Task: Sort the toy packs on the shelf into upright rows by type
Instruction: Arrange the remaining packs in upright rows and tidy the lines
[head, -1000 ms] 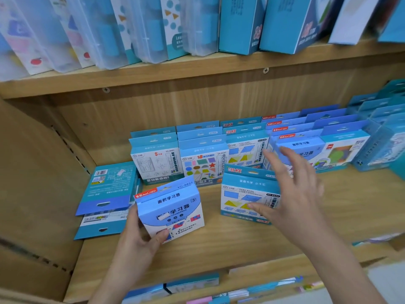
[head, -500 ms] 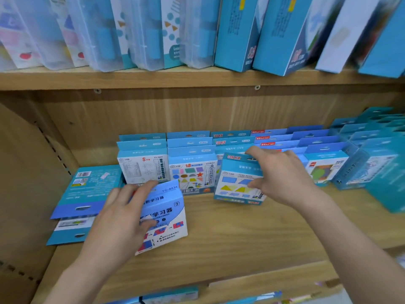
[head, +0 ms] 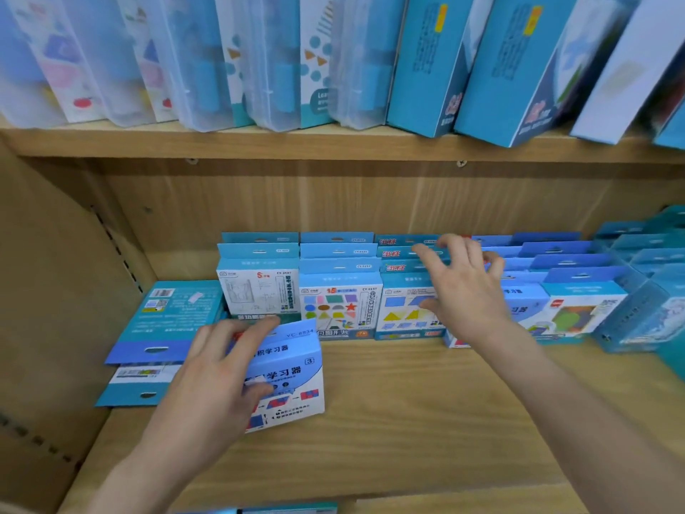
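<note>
A light-blue pack [head: 296, 369], printed with black characters and red-and-blue blocks, stands tilted at the near left of the shelf [head: 407, 432], gripped by the left hand [head: 218, 380], apart from the rows. Far left, two teal packs [head: 166, 320] lie flat and stacked, the top one barcode up. Behind, upright rows run near to far: a white-faced row [head: 259, 291], a shapes row [head: 339, 306], a triangles row [head: 402, 309], then blue rows [head: 578, 306] rightward.

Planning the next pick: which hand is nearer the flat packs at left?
Left. The left hand, gripping a pale pack, is beside the flat packs; the right hand is far right.
</note>
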